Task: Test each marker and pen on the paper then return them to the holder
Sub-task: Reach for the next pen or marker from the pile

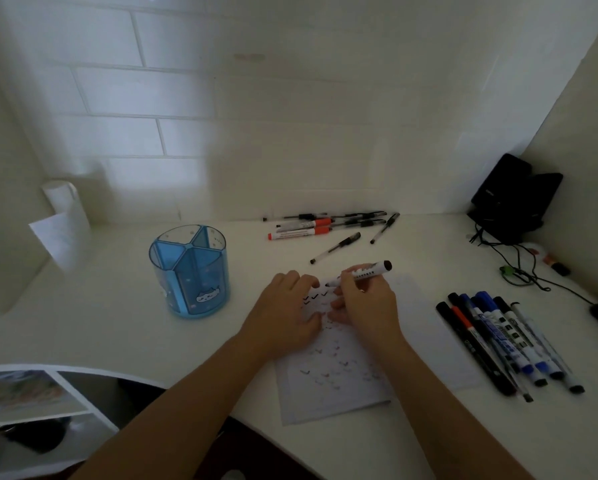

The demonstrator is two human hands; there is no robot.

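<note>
Head view.

A: What takes up the most room?

B: The white desk [117, 341], set against a tiled wall. On it, in front of the person, lies the paper [342, 386], a sheet covered in rows of small tick marks.

A: And the holder?

B: The blue see-through holder [190, 275] stands upright on the desk to the left of the paper, apart from it. Dividers split it into compartments. A black device [512, 199] leans in the far right corner with cables [519, 268] trailing from it.

A: The hands?

B: The left hand [283, 313] rests palm down on the sheet's upper left part, fingers loosely bent and holding nothing. The right hand [363, 303] is just beside it, fingers curled round a marker.

A: Where are the other pens?

B: A bunch of markers [505, 344], black and blue, lies side by side on the desk to the right of the paper. Along the back edge lies a row of pens [325, 225], with 2 white markers banded in red among them and 2 pens loose in front.

A: And the one in hand?

B: That white marker [367, 270] is tilted, its black end up to the right and its tip down on the paper beside the top row of ticks.
</note>
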